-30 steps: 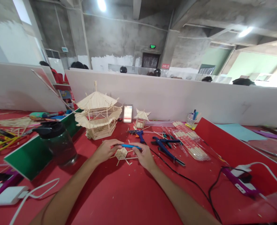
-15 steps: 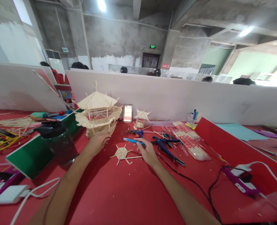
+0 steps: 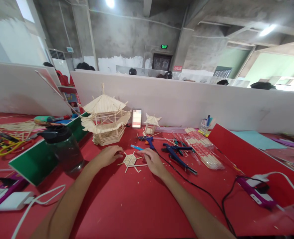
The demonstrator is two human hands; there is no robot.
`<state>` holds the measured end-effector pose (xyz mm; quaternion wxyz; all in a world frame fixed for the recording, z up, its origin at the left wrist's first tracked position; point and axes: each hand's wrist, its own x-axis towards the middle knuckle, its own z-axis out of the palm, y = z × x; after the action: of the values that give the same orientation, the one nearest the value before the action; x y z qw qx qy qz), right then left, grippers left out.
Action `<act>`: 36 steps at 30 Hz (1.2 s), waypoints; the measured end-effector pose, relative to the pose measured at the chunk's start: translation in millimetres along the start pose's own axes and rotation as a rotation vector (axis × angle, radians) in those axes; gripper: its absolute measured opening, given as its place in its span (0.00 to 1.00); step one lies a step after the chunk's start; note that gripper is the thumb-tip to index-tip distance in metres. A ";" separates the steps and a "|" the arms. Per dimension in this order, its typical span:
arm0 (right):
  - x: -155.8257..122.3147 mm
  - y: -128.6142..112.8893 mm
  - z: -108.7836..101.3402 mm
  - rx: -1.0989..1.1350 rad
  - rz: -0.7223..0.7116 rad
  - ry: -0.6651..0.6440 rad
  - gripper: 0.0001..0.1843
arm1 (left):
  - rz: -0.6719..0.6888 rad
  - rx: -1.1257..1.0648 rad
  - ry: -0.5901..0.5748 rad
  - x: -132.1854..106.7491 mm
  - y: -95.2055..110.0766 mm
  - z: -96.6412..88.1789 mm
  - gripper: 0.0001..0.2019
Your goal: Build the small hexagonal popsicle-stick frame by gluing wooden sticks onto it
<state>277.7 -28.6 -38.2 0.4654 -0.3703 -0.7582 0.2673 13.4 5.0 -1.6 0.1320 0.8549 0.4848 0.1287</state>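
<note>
A small hexagonal web of wooden sticks (image 3: 129,160), with stick ends poking outward, lies flat on the red tabletop. At its upper left is my left hand (image 3: 109,156), its fingers curved and apart, the tips close to one stick; whether they touch it I cannot tell. On the other side my right hand (image 3: 152,161) grips a blue pen (image 3: 136,147), which points left above the web. Behind my left hand stands a large stick pavilion model (image 3: 104,118). Farther back sits a smaller stick pavilion (image 3: 152,124).
A blue glue gun (image 3: 149,141) and dark blue cutters (image 3: 179,159) lie to the right, near bagged sticks (image 3: 204,149). A black cable (image 3: 186,182) crosses the right side. On the left stand a dark bottle (image 3: 63,152) and a green board (image 3: 35,166). A white partition (image 3: 186,99) closes the back.
My left hand has moved right, from the large pavilion's base to the web. My right hand has shifted slightly left with the pen, and less of the pen shows.
</note>
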 end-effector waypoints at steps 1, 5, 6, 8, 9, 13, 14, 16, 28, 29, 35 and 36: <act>-0.4 0.7 1.0 -0.034 -0.020 -0.022 0.18 | -0.003 0.003 -0.013 0.1 2.5 1.7 0.09; -2.1 0.3 4.8 -0.124 -0.029 -0.089 0.19 | -0.021 0.005 -0.021 3.0 9.7 10.3 0.07; -2.5 0.0 5.6 -0.140 -0.026 -0.104 0.19 | -0.015 0.001 -0.019 3.9 10.2 12.5 0.06; -3.3 0.1 6.9 -0.169 -0.020 -0.133 0.21 | 0.005 -0.010 -0.014 5.2 9.9 16.3 0.06; -3.6 0.4 7.5 -0.183 -0.018 -0.148 0.23 | 0.012 -0.011 -0.012 5.4 9.3 18.0 0.06; -4.4 1.1 9.0 -0.238 -0.012 -0.189 0.24 | 0.006 0.024 0.020 3.1 4.6 21.9 0.07; -4.4 0.9 9.2 -0.245 -0.010 -0.194 0.24 | -0.002 0.031 0.038 2.4 3.0 21.7 0.07; -4.3 0.2 9.2 -0.248 -0.008 -0.202 0.25 | -0.019 0.009 0.087 1.6 -0.3 19.4 0.07; -4.8 -1.9 7.2 -0.229 -0.036 -0.196 0.25 | 0.022 -0.119 0.020 3.5 -0.6 10.4 0.05; -4.9 -2.4 7.3 -0.231 -0.040 -0.197 0.25 | 0.032 -0.094 0.006 3.8 -1.0 12.6 0.05; -5.3 -2.6 8.9 -0.224 -0.098 -0.231 0.24 | 0.024 -0.037 -0.004 5.5 7.1 21.2 0.06; -5.3 -2.4 9.3 -0.228 -0.106 -0.245 0.24 | 0.017 -0.017 -0.004 5.2 10.2 21.9 0.06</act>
<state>270.0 -34.8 -43.0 0.3378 -0.3449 -0.8530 0.1981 31.7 2.2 -17.9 0.1393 0.8581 0.4762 0.1323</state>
